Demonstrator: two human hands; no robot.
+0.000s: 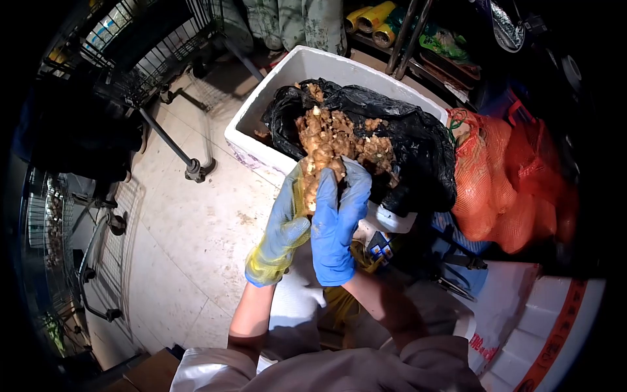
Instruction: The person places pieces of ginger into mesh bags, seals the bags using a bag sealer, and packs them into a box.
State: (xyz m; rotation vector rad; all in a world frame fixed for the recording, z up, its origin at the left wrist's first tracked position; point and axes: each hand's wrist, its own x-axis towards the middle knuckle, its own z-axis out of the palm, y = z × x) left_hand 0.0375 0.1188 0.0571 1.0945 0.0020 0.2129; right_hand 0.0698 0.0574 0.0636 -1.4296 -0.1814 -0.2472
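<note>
A large knobbly brown root, resembling ginger, is held between both gloved hands. My left hand, in a blue glove with a yellow mesh layer over it, grips the root's lower left side. Around its lower right side are the closed fingers of my right hand, in a plain blue glove. Just beyond, a white foam box holds a black plastic bag with more brown roots in it. The held root overlaps the pile in view, so its far end is hard to separate.
Red mesh sacks stand right of the box. White foam boxes with red tape are at the lower right. Metal carts stand on the left over the pale tiled floor. Yellow rolls lie on a rack behind.
</note>
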